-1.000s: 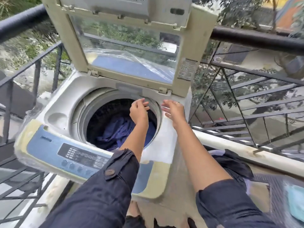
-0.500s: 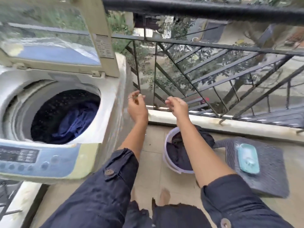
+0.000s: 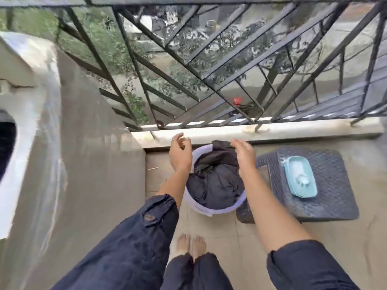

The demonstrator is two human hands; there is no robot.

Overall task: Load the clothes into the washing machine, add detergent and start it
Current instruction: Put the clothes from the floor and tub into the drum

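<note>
Above the bucket (image 3: 196,206) of dark clothes (image 3: 215,181) on the floor, both forearms are stretched forward; the left hand (image 3: 180,154) and right hand (image 3: 244,156) are held loosely open, nothing gripped, beside the washing machine (image 3: 31,126).

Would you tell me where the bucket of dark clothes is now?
In the head view, the bucket stands centre on the floor, between the washing machine (left) and the dark stool (right).

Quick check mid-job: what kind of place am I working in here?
Most likely an upper-floor balcony used for laundry. A black metal railing runs along a low kerb with trees beyond; a washing machine stands at the left; a bucket of dark clothes sits on the tiled floor.
</note>
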